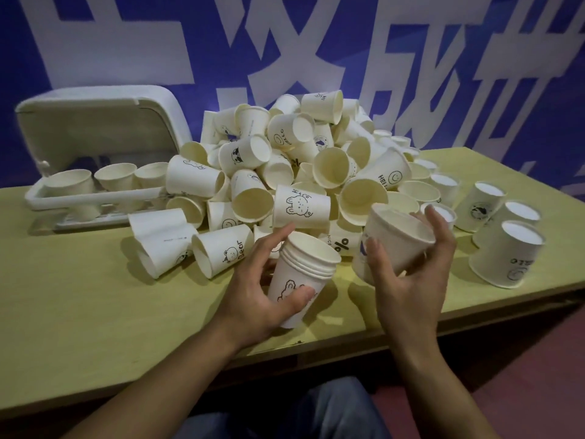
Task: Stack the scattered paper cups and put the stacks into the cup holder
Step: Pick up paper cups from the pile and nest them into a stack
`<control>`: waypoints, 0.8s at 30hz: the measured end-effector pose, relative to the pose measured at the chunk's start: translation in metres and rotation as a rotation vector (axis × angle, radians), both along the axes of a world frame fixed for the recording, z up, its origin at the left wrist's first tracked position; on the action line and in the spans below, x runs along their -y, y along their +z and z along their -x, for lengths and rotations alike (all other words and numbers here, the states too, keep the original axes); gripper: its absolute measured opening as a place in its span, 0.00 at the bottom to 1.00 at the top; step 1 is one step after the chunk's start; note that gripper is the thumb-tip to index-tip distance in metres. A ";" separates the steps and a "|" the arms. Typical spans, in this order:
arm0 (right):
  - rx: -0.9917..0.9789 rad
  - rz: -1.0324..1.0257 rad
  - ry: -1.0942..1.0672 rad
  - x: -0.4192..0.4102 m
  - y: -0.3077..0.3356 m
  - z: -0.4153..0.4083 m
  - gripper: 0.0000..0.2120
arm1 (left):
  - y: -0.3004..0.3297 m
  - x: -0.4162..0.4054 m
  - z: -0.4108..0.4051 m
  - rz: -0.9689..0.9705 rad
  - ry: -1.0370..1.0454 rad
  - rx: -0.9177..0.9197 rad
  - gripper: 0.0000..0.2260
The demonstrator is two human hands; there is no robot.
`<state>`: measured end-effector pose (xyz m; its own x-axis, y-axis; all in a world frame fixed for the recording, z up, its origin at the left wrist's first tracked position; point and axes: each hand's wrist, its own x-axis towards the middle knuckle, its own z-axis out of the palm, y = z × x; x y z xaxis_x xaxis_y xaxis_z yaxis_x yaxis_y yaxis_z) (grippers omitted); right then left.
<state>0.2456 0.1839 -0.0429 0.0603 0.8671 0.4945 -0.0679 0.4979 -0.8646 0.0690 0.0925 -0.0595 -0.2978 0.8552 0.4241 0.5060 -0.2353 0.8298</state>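
Observation:
My left hand (259, 289) grips a short stack of white paper cups (302, 274), mouth up and tilted, with a bear drawing on the side. Just to its right, my right hand (411, 280) holds a single paper cup (395, 245) bottom up, thumb on the near side and fingers round the far side. Behind both hands a big heap of loose cups (285, 172) lies on the yellow-green table (95, 296). The white cup holder (104, 122) stands open at the back left, with three cup stacks (117, 177) lying in its tray.
Several cups stand upside down at the right (506, 251). Two cups lie on their sides near the heap's left edge (164, 236). A blue wall banner with white characters rises behind the table. The table's front edge runs just under my wrists.

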 end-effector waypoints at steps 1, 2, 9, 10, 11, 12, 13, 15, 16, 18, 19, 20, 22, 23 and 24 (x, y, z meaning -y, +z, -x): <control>-0.037 -0.024 0.016 0.001 0.007 -0.002 0.35 | 0.000 -0.001 -0.001 -0.004 -0.012 -0.009 0.36; -0.066 -0.044 0.041 0.002 0.014 -0.003 0.34 | 0.000 -0.001 -0.002 -0.007 -0.024 -0.020 0.36; -0.004 -0.076 0.223 0.011 0.025 0.023 0.35 | 0.002 -0.003 -0.001 -0.036 -0.057 -0.106 0.44; 0.003 -0.067 0.241 0.012 0.023 0.025 0.35 | 0.002 -0.003 0.000 -0.042 -0.055 -0.106 0.44; 0.007 -0.058 0.251 0.012 0.022 0.026 0.35 | 0.002 -0.002 0.001 -0.048 -0.053 -0.100 0.45; 0.008 -0.051 0.255 0.012 0.021 0.027 0.35 | 0.002 -0.002 0.003 -0.052 -0.053 -0.093 0.45; 0.008 -0.050 0.257 0.011 0.022 0.028 0.35 | 0.001 -0.002 0.004 -0.054 -0.052 -0.093 0.46; 0.028 -0.057 0.251 0.010 0.024 0.031 0.34 | 0.001 -0.002 0.006 -0.052 -0.046 -0.113 0.46; 0.049 -0.063 0.247 0.010 0.025 0.033 0.34 | 0.001 -0.002 0.006 -0.054 -0.048 -0.122 0.46; 0.113 -0.075 0.249 0.009 0.023 0.036 0.33 | 0.002 -0.003 0.006 -0.056 -0.045 -0.115 0.46; 0.166 -0.085 0.256 0.009 0.022 0.037 0.32 | 0.003 -0.003 0.006 -0.056 -0.043 -0.099 0.47; 0.236 -0.096 0.267 0.009 0.020 0.037 0.30 | 0.003 -0.004 0.006 -0.059 -0.042 -0.083 0.47; 0.390 -0.115 0.296 0.011 0.013 0.036 0.26 | 0.001 -0.004 0.008 -0.091 -0.027 -0.079 0.46; 0.443 -0.124 0.310 0.012 0.009 0.035 0.25 | -0.002 -0.004 0.009 -0.111 -0.013 -0.077 0.44; 0.464 -0.132 0.319 0.012 0.006 0.033 0.24 | -0.005 -0.003 0.011 -0.121 0.002 -0.060 0.42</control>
<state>0.2131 0.1715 -0.0371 -0.4432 0.7360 0.5117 0.1391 0.6204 -0.7718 0.0583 0.0955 -0.0647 -0.2704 0.7964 0.5410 0.5541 -0.3308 0.7639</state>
